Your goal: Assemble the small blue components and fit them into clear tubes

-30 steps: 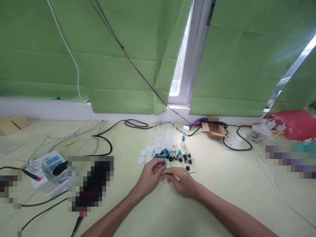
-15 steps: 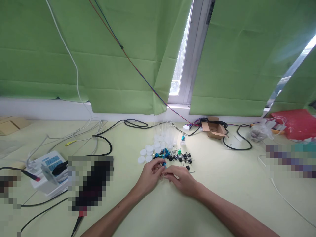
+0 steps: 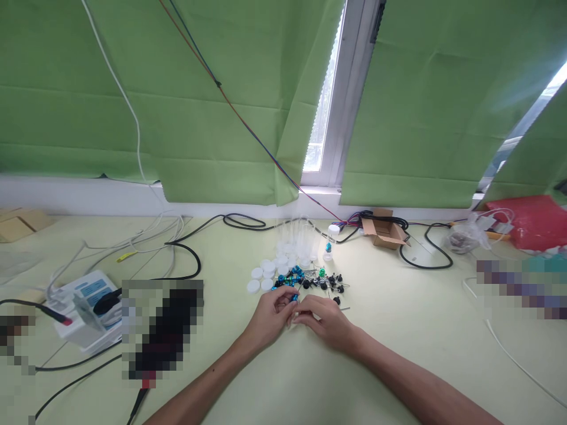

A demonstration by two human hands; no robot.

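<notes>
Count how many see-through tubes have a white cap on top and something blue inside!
1. That capped tube stands right of the other clear tubes, behind the black-headed pieces, with a blue piece inside. The others overlap, so one may be hidden.

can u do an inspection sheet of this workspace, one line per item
Surface: pale yellow-green table
Job's things: blue piece; beyond it white caps, clear tubes, black-headed pieces; one capped tube upright, something blue inside
Clutter: open cardboard box, red plastic bundle
Hands: left hand pinches the blue piece; right hand close beside, grip unclear
Cables: black cable on the table; white cable and red-blue wires before the blinds
Surroundings: green blinds, window
</notes>
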